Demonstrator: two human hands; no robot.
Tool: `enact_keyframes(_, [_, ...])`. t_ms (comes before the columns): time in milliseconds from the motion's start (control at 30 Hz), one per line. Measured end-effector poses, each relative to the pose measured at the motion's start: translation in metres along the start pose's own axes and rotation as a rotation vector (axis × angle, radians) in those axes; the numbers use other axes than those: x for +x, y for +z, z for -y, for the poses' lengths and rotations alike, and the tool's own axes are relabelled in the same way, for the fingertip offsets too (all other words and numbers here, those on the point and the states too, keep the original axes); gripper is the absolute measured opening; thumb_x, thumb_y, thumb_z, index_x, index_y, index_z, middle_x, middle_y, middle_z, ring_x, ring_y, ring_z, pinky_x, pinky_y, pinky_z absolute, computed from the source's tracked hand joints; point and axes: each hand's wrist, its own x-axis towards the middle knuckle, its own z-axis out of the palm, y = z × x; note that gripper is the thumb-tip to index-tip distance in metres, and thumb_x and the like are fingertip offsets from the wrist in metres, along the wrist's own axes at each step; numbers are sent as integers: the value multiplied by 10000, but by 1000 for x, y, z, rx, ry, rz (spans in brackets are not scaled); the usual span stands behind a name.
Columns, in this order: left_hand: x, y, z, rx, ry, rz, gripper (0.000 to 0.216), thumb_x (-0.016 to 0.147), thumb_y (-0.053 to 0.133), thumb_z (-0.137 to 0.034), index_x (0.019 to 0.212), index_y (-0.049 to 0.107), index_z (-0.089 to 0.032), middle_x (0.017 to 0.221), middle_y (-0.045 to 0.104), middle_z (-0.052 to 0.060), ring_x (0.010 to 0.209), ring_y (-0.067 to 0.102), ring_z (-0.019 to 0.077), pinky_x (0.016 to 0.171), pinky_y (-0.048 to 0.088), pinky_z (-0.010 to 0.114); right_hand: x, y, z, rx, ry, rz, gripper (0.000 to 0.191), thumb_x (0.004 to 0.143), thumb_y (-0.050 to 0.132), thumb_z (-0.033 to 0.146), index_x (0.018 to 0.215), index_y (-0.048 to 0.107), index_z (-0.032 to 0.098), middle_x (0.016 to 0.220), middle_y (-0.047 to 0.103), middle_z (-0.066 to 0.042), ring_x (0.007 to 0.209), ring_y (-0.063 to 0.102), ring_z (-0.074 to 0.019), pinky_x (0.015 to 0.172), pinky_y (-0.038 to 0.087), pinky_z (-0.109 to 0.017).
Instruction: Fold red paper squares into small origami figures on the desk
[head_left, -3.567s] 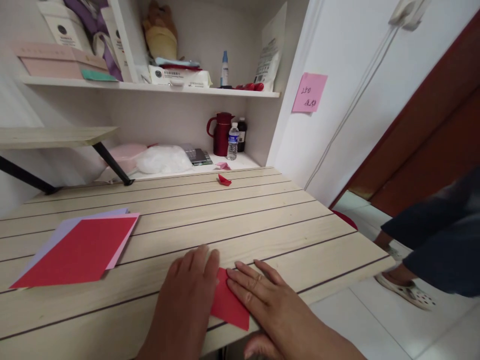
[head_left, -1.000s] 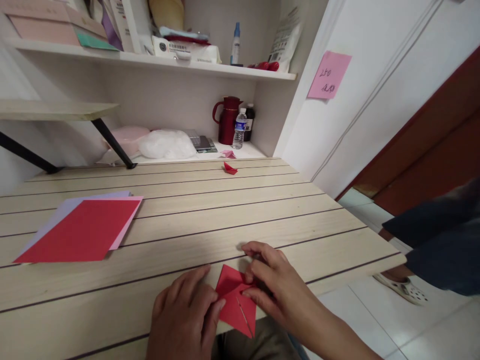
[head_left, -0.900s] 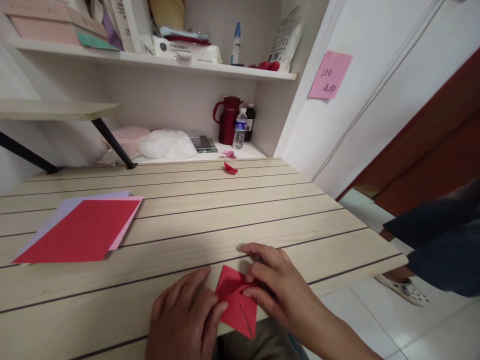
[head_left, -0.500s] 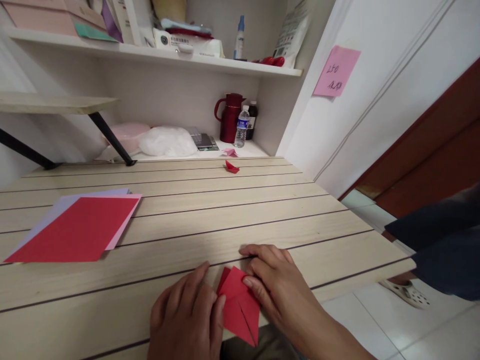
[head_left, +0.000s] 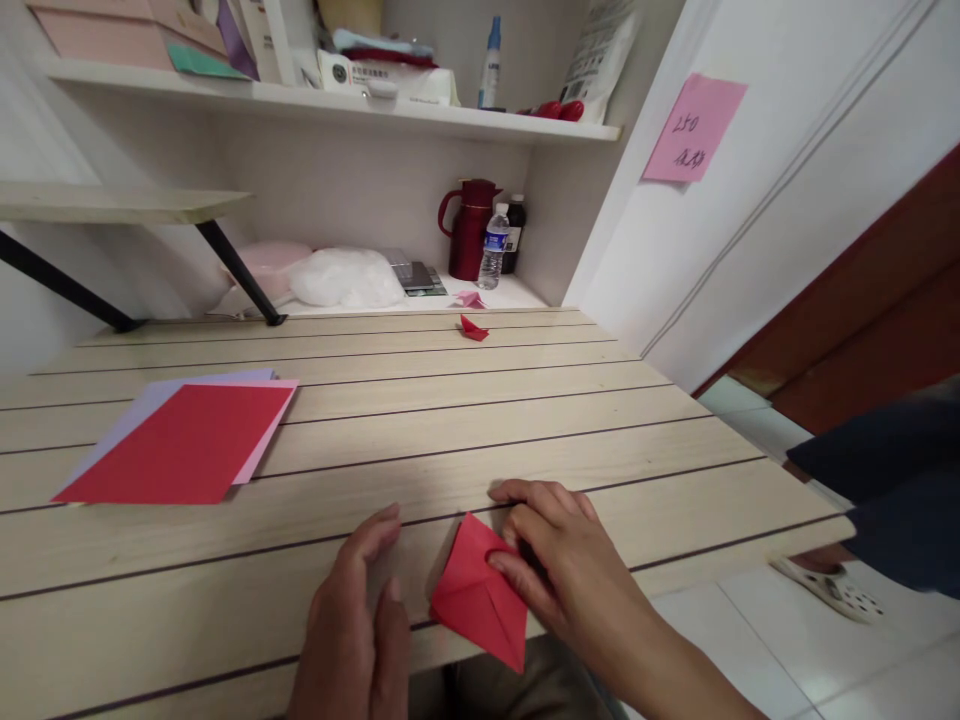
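A folded red paper [head_left: 476,595] lies at the near edge of the wooden table [head_left: 465,420], its lower corner hanging past the edge. My right hand [head_left: 559,565] has curled fingers pressed on the paper's right side, with part of the paper hidden beneath them. My left hand [head_left: 360,620] hovers just left of the paper, fingers stretched out and slightly apart, holding nothing and not touching the paper.
A stack of red, pink and lilac sheets [head_left: 184,445] lies at the left. A small red folded piece [head_left: 472,328] sits at the far edge. A dark red jug [head_left: 471,228] and a water bottle [head_left: 493,248] stand in the alcove. Another person's foot [head_left: 825,585] stands at the right.
My left hand has lifted off the red paper and moved left. My right hand has folded the flap down and now presses it flat. The view has shifted slightly.
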Motion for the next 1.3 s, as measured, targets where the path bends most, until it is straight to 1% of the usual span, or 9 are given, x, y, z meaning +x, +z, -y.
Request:
enact_keyframes(67, [0,-2,-4,-67,-119,-11,350,982,380,-322,1328,410,-278,1256,651,73,1119,655,193,853,569,364,0,0,0,-6,-9,6,125,913,640,257,830,560,209,1243,622,-76,1092,565,-278,909,430,-465])
enact_keyframes(133, [1,2,-12,-40,-129,-38,326,960,443,-395,1270,466,-297,1258,645,72,1150,629,237,906,535,447,-1,-2,0,-10,-18,21,117,919,633,265,846,561,209,1254,619,-86,1103,563,-283,910,435,-470])
enact_keyframes(267, [3,14,-20,112,14,-27,186,870,585,-335,1054,582,-311,1275,627,72,1146,599,291,942,446,579,-5,-5,-2,20,-74,43,94,911,645,254,896,561,216,1278,610,-98,1143,556,-289,923,445,-474])
enact_keyframes(433, [0,14,-15,203,119,-27,105,855,551,-209,882,618,-285,1336,586,89,1169,573,270,955,436,537,-15,-9,-10,66,-156,32,62,903,600,172,939,607,222,1349,562,-110,1219,530,-289,951,461,-466])
enact_keyframes(600, [-4,5,-5,253,298,1,115,878,563,-272,904,658,-331,1307,639,44,1083,632,245,931,432,497,-20,-12,-20,46,-197,15,96,945,593,285,971,685,274,1314,607,-70,1182,571,-267,950,471,-457])
enact_keyframes(900, [-4,5,2,224,293,-44,134,903,559,-425,904,682,-371,1211,720,-31,1039,649,225,1016,301,481,-17,-9,-18,114,-151,-29,114,960,594,320,892,666,263,1211,663,-33,1140,577,-251,922,437,-434])
enact_keyframes(1000, [-3,8,-1,261,293,-80,102,874,589,-409,859,670,-349,1174,736,-26,1005,655,223,1018,293,457,-15,-7,-13,141,-124,-64,81,954,604,256,876,628,255,1180,668,-13,1111,582,-232,906,417,-413])
enact_keyframes(1133, [-1,14,-10,271,186,-157,153,861,588,-371,729,606,-296,1106,754,3,939,657,224,1026,302,473,-10,-3,-5,139,-61,-105,85,908,644,180,868,597,239,1126,677,-5,1078,586,-232,906,390,-418])
enact_keyframes(1300, [1,18,-16,258,171,-176,164,872,580,-362,730,572,-281,1067,757,20,925,654,230,1017,312,482,-8,1,1,104,4,-113,119,895,637,154,816,578,222,1130,674,-5,1048,578,-241,885,376,-424])
